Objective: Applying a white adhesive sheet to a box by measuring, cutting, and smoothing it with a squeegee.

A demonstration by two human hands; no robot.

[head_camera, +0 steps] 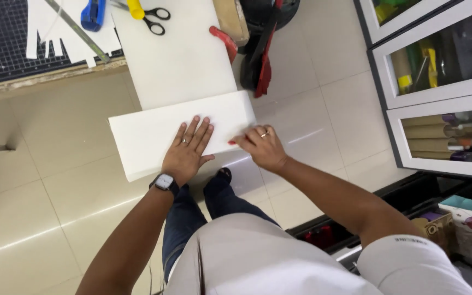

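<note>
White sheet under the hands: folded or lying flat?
Folded. The white sheet bends along a crease, its near flap angled away from the flat part. The left hand presses it flat; the right hand works the crease.
</note>
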